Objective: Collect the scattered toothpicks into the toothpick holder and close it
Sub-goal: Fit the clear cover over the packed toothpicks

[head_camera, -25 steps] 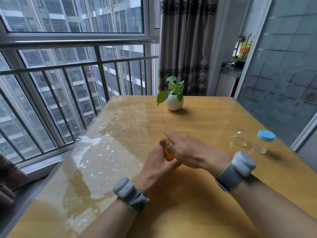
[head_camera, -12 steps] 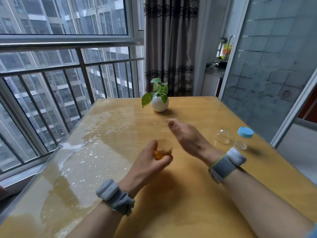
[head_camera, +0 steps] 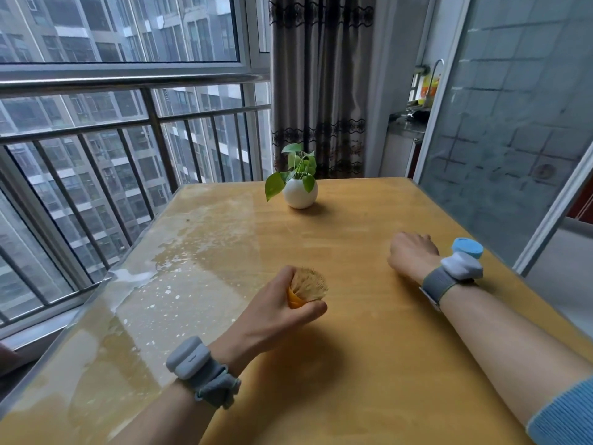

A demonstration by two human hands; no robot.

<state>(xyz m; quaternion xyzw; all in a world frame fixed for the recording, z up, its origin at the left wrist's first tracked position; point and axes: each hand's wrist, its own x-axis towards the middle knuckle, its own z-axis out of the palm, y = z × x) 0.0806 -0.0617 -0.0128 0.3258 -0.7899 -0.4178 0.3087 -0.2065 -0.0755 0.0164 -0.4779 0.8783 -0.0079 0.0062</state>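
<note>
My left hand (head_camera: 276, 316) grips a small orange toothpick holder (head_camera: 293, 300) a little above the middle of the yellow table (head_camera: 353, 364). A dense bundle of toothpicks (head_camera: 309, 284) sticks out of its open top, tilted to the right. My right hand (head_camera: 412, 253) lies far to the right on the table, seen from the back with its fingers curled down and out of sight. It covers the spot where a clear dome lid stood; the lid is hidden. No loose toothpicks show on the table.
A blue-capped small bottle (head_camera: 467, 247) stands just behind my right wrist, near the table's right edge. At the far middle of the table sits a white round pot with a green plant (head_camera: 300, 192). A window railing (head_camera: 128, 123) runs along the left.
My right hand has left the holder and swung right to the clear lid, which it now covers. My left hand keeps its grip on the holder, whose toothpick tops now show.
</note>
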